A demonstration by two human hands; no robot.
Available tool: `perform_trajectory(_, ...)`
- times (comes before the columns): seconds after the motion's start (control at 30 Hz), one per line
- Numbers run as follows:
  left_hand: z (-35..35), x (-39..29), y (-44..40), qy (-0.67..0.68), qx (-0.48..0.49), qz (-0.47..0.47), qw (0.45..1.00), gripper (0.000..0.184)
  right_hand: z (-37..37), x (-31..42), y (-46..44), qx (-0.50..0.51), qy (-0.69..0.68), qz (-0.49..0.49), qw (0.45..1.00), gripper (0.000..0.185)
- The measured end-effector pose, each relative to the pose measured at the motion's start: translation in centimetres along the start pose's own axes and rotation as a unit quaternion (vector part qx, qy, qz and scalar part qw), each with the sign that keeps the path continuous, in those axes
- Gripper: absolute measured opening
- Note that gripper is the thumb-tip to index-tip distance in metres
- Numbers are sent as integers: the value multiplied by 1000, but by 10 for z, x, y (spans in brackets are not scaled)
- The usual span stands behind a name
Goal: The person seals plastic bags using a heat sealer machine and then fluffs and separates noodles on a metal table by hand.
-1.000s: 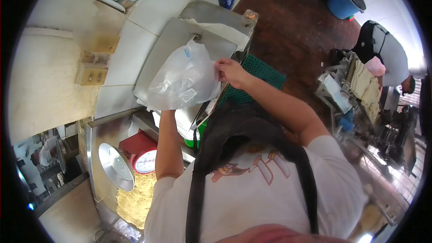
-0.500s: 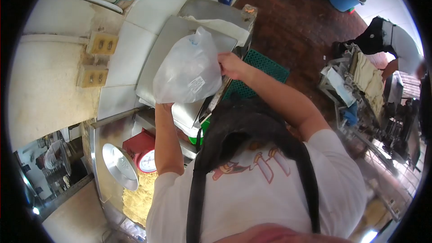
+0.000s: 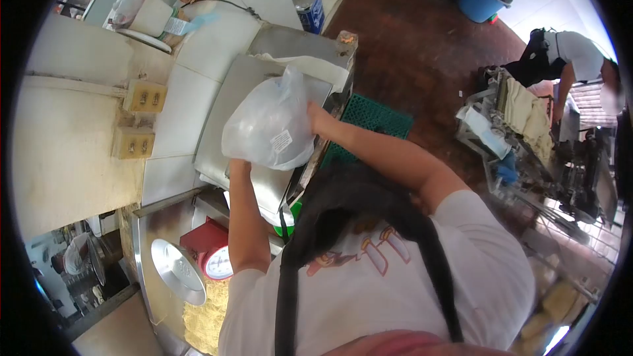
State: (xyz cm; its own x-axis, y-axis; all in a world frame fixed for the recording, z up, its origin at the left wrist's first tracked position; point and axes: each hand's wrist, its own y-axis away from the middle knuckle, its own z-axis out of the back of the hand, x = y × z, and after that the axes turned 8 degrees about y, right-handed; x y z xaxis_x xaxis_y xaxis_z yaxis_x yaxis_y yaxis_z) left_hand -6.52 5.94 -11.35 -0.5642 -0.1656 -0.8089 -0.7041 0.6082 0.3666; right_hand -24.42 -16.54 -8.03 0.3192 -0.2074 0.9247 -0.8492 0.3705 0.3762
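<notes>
- Hands apart, at opposite sides of one cloudy-white translucent plastic bag [image 3: 264,125]: left hand [image 3: 239,165] low at its left near edge, right hand [image 3: 319,119] at its right side.
- Fingers of both hidden by plastic; cannot tell how firmly either grips.
- Bag in front of the torso, over a grey flat metal tabletop [image 3: 223,104]; whether its underside touches, unclear. Ballooned shape likely owes to support from both sides.
- White rectangular printed label [image 3: 281,142] faces up, near side of bag.
- Left and near: red boxy weighing scale [image 3: 203,239], dial turned toward the person, presumably for easy reading. Round silver metal pan [image 3: 177,271] seems to sit on its top.
- Yellow crumbly-looking mass [image 3: 204,320] just beside the scale, presumably within arm's reach.
</notes>
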Motion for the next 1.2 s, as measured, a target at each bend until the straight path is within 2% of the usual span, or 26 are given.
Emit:
perform_trajectory(0.07, 14, -4, 2, 206, 55, 107, 971, 45, -5, -4, 1, -15, -55, 19, 998, 35)
perform_trajectory(0.13, 49, 17, -12, 231, 145, 131, 953, 46, -4, 1, 2, -6, -44, -33, 998, 36)
perform_trajectory(0.17, 35, 8, -3, 243, 128, 146, 950, 46, -3, 5, 2, -1, -39, -58, 998, 36)
perform_trajectory(0.23, -10, -19, 26, 266, 95, 175, 943, 46, -3, 15, 9, -7, 36, -36, 999, 35)
perform_trajectory(0.27, -9, -18, 27, 249, 113, 171, 947, 46, -3, 20, 11, -10, 73, -27, 997, 35)
perform_trajectory(0.33, -6, -15, 30, 214, 148, 158, 952, 46, -3, 8, 3, -6, 71, -21, 997, 36)
perform_trajectory(0.43, -17, -22, 42, 212, 145, 162, 953, 48, -1, 8, 0, 1, 52, 4, 999, 37)
perform_trajectory(0.53, -19, -31, 49, 98, 135, 154, 974, 53, 0, -10, -7, 16, -22, -8, 1000, 41)
perform_trajectory(0.57, -17, -28, 49, 45, 147, 109, 982, 53, -1, -17, -13, 26, -54, -19, 998, 43)
perform_trajectory(0.63, -10, -19, 38, -64, 163, 18, 984, 53, 4, -13, -10, 35, 56, 68, 996, 45)
perform_trajectory(0.67, -1, -13, 32, -160, 136, -31, 977, 52, 4, -10, -8, 40, 108, 112, 987, 45)
perform_trajectory(0.7, 11, -3, 21, -254, 110, -77, 958, 50, 0, -7, -8, 26, 144, 82, 986, 42)
perform_trajectory(0.77, 33, 21, -4, -434, 63, -160, 884, 46, -4, -3, -6, -10, 217, 22, 976, 35)
perform_trajectory(0.83, 42, 37, -15, -595, 23, -232, 769, 43, -4, -7, -4, 0, 97, 11, 995, 34)
perform_trajectory(0.87, 26, 23, -4, -439, 25, -170, 882, 42, -2, -9, -4, 2, 36, 6, 999, 34)
perform_trajectory(0.9, -6, -4, 18, -264, 27, -98, 959, 41, -1, -11, -2, 7, 39, 21, 999, 33)
perform_trajectory(0.93, -26, -17, 33, -80, 28, -21, 996, 39, 0, -12, 1, 12, 40, 35, 998, 33)
perform_trajectory(0.97, -21, -13, 33, -117, 49, -57, 990, 40, 0, -12, 3, 17, 42, 49, 998, 32)
perform_trajectory(1.0, -8, -6, 29, -153, 70, -95, 981, 40, -1, -19, 1, 7, 100, 83, 991, 33)
perform_trajectory(1.07, 13, 8, 16, -130, 74, -108, 983, 41, -4, -29, -8, -10, 214, 151, 965, 33)
perform_trajectory(1.13, 29, 20, 7, -11, 34, -56, 998, 43, -5, -21, -4, 2, 160, 140, 977, 38)
perform_trajectory(1.2, 2, -7, 25, -17, 24, 23, 999, 54, -5, -14, 2, 8, 124, 118, 985, 40)
